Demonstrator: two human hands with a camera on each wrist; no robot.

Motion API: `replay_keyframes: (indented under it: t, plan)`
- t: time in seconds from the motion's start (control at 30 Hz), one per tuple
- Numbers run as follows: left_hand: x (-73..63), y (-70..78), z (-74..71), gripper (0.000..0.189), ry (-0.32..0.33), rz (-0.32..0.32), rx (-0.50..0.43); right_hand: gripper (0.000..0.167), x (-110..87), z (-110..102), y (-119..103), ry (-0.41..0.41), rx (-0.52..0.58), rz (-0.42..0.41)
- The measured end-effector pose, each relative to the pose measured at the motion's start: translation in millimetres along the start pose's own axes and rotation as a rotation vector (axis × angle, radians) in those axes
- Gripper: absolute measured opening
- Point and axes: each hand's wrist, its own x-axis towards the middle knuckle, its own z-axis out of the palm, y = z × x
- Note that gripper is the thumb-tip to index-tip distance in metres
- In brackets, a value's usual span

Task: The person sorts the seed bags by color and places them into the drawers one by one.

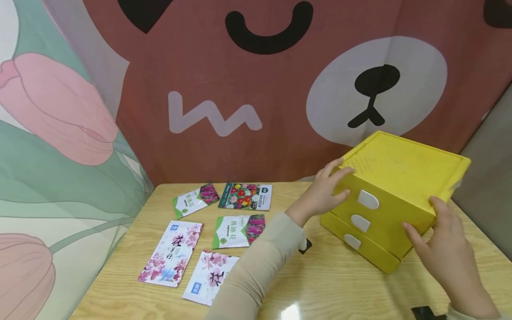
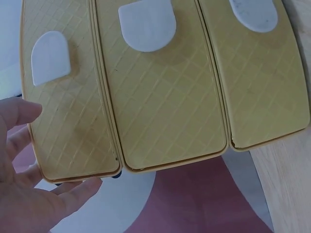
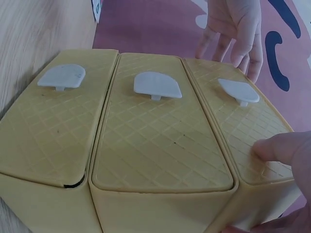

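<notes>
**Beige sleeve (image 1: 248,280) foremost, yellow drawer unit (image 1: 384,200) beyond**

Head view: the sleeve runs up from the bottom edge to the left hand (image 1: 320,195), whose fingers are spread wide and partly bent, gripping the upper left corner of the unit. The right hand (image 1: 452,249) holds the right side near the top, thumb on the front, fingers well parted from it. The unit stands on the right part of the worktop (image 1: 328,275), three white pulls (image 1: 368,200) down its front. Left of it lie two pink-blossom packets (image 1: 171,253), two green-edged packets (image 1: 236,231) and a dark-edged packet (image 1: 248,197).

Left wrist view: the left hand's fingers bend around the corner of the top drawer; the drawer fronts (image 2: 167,107) carry a diamond pattern.

Right wrist view: the right thumb (image 3: 274,148) presses the top drawer's front; the other fingers are mostly hidden. The left hand's fingers meet the far corner.
</notes>
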Motion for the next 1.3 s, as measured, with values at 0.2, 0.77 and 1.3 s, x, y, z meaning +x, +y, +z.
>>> replay_keyframes:
  t: [0.2, 0.77, 1.3]
  plan:
    - [0.9, -0.8, 1.8, 0.042, 0.038, 0.03, 0.028, 0.072, -1.7, 2, -2, 0.019, 0.006, 0.008]
    - [1.5, 7.2, 12.0, 0.035, 0.229, 0.021, 0.184, 0.073, -1.8, 1, -6, 0.022, 0.025, 0.009]
    - [-0.6, 13.1, 16.8, 0.029, 0.333, 0.009, 0.228, 0.072, -2.7, 1, -7, 0.076, 0.033, -0.015]
